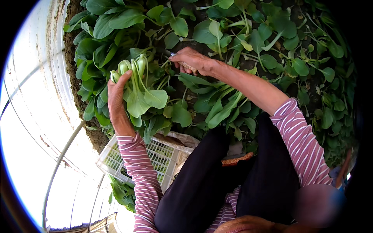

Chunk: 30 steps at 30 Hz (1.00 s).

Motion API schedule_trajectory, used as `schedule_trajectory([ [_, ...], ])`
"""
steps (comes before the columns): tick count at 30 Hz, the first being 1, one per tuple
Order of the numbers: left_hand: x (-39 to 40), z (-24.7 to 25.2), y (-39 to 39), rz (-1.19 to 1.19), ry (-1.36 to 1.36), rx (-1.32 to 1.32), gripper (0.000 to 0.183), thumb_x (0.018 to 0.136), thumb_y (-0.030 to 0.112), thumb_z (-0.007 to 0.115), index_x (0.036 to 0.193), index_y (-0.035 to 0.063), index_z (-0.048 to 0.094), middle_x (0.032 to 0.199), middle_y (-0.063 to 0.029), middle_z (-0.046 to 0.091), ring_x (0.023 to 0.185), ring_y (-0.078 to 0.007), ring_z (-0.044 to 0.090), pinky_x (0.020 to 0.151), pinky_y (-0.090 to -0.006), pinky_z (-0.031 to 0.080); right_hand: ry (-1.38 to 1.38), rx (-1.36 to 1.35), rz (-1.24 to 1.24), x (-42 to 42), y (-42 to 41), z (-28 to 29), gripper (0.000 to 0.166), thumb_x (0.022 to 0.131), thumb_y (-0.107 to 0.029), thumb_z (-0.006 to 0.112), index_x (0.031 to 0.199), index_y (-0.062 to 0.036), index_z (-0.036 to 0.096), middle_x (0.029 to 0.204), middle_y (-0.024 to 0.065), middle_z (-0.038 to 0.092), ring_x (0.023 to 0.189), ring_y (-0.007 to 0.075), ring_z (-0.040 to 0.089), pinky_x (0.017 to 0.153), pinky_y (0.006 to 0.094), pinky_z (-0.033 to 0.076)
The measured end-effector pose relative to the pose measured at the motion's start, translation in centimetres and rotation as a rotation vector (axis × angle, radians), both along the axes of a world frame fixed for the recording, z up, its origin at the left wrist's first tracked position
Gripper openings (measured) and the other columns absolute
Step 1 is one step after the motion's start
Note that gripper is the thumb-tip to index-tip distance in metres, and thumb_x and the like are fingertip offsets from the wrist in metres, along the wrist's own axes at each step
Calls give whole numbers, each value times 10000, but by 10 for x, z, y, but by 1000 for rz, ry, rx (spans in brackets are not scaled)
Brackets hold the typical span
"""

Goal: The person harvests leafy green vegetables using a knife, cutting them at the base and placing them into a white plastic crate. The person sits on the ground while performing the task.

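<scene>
My left hand (118, 90) is closed around several bok choy heads (135, 70), their pale cut bases upward and their leaves hanging down. To the right of them, my right hand (189, 61) grips a small knife (172, 54); its wooden-looking handle shows below the fingers and a bit of metal shows at the thumb. Most of the blade is hidden or too dark to make out. Leafy bok choy plants (99, 52) stand upright beyond and left of my left hand. Below my right forearm lie more bok choy leaves (221, 102).
A white plastic crate (172, 166) with slatted sides stands beneath my left forearm, beside my knee. Greens (122, 192) show beyond it. Plastic sheeting (35, 116) on curved poles (59, 160) rises at the left. Loose leaves and stems (271, 61) cover soil at the right.
</scene>
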State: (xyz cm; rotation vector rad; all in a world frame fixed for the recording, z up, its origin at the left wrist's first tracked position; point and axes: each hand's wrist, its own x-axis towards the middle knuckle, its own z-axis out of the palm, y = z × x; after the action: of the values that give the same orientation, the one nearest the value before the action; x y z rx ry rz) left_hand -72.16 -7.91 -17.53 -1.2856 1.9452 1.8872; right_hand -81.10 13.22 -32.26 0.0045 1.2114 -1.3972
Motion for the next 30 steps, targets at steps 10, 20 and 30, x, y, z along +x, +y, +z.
schedule_trajectory([
  [10,2,-3,-2,-211,-68,-224,373,847,208,762,1131,-4,648,946,-49,695,791,-113,645,737,-254,518,-53,-42,-36,8,-14,-11,388,892,-344,634,686,-19,582,609,87,576,445,151,499,385,322,373],
  [20,7,-3,2,-177,-41,-283,361,849,222,765,1101,-6,641,930,-57,695,723,-115,648,660,-248,527,99,-18,-75,14,-27,-3,381,869,-289,580,634,6,524,528,98,511,411,172,490,422,342,369],
  [30,21,10,11,-27,108,-188,465,854,172,711,1252,-35,588,1055,-145,697,854,-205,698,759,-314,578,312,-28,38,12,-32,-15,397,875,-320,580,696,34,562,544,121,547,465,227,567,494,382,442],
])
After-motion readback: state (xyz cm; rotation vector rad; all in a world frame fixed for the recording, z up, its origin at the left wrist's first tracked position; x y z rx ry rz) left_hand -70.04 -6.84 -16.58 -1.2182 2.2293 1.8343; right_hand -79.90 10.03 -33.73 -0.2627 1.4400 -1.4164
